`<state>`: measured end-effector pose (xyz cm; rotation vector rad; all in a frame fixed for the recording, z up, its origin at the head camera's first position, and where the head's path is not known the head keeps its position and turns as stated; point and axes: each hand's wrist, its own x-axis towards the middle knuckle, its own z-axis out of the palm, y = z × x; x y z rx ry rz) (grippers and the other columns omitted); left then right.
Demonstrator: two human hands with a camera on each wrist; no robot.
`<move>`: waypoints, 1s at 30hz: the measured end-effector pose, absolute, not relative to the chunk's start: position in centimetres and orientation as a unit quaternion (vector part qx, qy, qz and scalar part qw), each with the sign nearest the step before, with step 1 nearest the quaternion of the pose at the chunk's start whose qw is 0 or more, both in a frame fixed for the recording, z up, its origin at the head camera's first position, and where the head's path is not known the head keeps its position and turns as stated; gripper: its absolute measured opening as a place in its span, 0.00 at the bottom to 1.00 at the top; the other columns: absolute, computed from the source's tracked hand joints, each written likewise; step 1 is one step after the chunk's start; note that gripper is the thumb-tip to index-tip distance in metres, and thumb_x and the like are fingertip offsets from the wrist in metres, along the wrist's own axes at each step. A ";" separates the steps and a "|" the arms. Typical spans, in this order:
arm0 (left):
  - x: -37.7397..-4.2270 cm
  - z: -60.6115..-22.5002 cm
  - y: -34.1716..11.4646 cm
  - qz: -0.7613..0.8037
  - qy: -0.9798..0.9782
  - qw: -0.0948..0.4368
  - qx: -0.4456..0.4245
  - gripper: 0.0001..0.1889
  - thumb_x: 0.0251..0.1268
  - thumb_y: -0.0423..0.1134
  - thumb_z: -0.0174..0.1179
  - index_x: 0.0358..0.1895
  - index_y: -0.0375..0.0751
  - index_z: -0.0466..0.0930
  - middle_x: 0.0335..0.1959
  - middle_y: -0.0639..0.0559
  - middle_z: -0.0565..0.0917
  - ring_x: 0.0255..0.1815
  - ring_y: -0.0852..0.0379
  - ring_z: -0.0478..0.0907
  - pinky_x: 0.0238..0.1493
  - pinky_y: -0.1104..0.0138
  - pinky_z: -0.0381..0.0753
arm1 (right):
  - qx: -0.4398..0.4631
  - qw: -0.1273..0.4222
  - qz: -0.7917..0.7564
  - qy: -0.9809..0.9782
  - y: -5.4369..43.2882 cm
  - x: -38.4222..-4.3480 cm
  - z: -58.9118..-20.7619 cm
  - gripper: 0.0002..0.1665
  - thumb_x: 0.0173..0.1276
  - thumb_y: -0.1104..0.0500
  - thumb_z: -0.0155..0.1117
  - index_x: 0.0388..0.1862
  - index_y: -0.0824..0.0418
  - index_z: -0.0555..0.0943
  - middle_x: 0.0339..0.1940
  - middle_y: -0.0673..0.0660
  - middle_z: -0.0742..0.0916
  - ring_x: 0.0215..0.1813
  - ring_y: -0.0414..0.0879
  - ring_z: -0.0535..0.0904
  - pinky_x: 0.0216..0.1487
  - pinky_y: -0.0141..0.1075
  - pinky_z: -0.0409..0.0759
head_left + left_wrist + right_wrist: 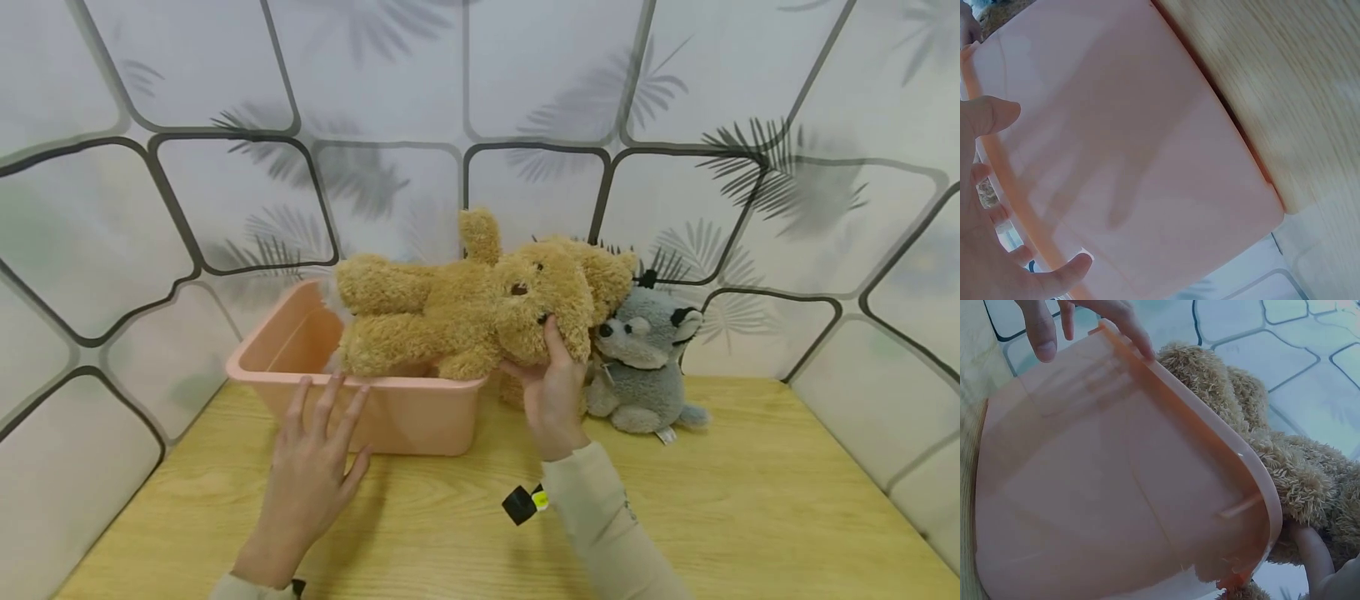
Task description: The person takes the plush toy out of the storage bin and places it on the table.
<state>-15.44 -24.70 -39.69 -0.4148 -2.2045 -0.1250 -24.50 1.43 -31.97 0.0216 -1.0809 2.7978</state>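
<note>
A tan, shaggy stuffed animal [457, 308] lies on its side across the top of a pink plastic bin [375, 421], its legs over the opening. Its head sticks out past the bin's right end. My right hand [555, 404] holds that head, thumb on the face and the other fingers mostly hidden beneath. My left hand [311, 475] has its fingers spread and fairly straight at the bin's front rim; in the left wrist view some fingertips reach over the rim. Right of the head sits a grey-and-white plush wolf or husky [641, 367], upright on the table.
Whitish fluff [333, 362] shows inside the bin under the legs. Brown plush [512, 390] is partly visible behind my right hand. A small black tag with a yellow patch [521, 504] is by my right sleeve. Patterned fabric walls [532, 192] border the wooden table [780, 483].
</note>
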 end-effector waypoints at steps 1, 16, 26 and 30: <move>-15.5 -39.7 -24.7 -0.050 -0.885 0.433 -0.166 0.32 0.80 0.59 0.33 0.72 0.41 0.69 0.73 0.32 0.65 0.71 0.23 0.57 0.37 0.32 0.78 | 0.006 0.074 0.930 -0.359 1.5 -24.5 -32.0 0.61 0.79 0.54 0.56 0.77 0.53 0.14 0.82 0.59 0.41 0.66 0.52 0.72 0.58 0.59 0.80; -15.6 -39.7 -24.8 -0.046 -0.881 0.437 -0.172 0.33 0.81 0.58 0.32 0.74 0.40 0.67 0.72 0.30 0.65 0.72 0.22 0.56 0.36 0.32 0.78 | 0.008 0.072 0.950 -0.305 3.7 -24.3 -32.1 0.55 0.80 0.52 0.54 0.82 0.49 0.24 0.82 0.57 0.35 0.78 0.74 0.29 0.69 0.63 0.67; -15.6 -39.7 -25.0 -0.039 -0.874 0.450 -0.180 0.32 0.81 0.57 0.33 0.72 0.39 0.69 0.71 0.29 0.66 0.70 0.21 0.58 0.37 0.32 0.79 | 0.024 0.078 0.944 -0.320 4.9 -24.2 -32.4 0.50 0.80 0.51 0.54 0.84 0.49 0.31 0.81 0.60 0.38 0.76 0.81 0.41 0.71 0.68 0.56; -15.7 -39.7 -24.8 -0.041 -0.875 0.448 -0.179 0.32 0.81 0.57 0.33 0.72 0.38 0.69 0.72 0.30 0.66 0.70 0.21 0.58 0.35 0.33 0.79 | 0.021 0.087 0.938 -0.336 5.7 -24.0 -32.5 0.53 0.80 0.50 0.54 0.83 0.49 0.27 0.81 0.57 0.31 0.76 0.82 0.38 0.72 0.69 0.53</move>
